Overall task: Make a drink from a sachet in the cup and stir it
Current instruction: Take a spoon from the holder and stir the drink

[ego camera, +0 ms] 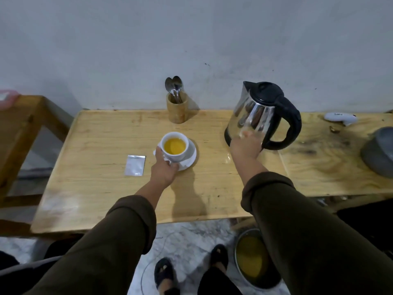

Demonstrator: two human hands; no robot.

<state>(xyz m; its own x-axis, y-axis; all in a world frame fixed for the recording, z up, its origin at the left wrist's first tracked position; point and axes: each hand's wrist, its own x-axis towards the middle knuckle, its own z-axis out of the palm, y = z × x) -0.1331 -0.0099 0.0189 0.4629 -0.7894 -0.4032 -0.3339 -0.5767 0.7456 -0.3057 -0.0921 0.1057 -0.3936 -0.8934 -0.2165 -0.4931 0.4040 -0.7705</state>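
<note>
Head view, left to right: flat foil sachet on the wooden table; left hand grips the glossy white cup of yellow liquid. Upright spoons stand behind it, nearer that hand. Right hand touches the steel kettle, seemingly uncurled.

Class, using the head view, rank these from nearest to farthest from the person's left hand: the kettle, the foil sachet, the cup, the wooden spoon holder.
1. Cup: left hand holds it at its saucer.
2. Foil sachet: lying just left of the hand.
3. Wooden spoon holder: behind, by the wall.
4. Kettle: far right, by the right hand.
</note>
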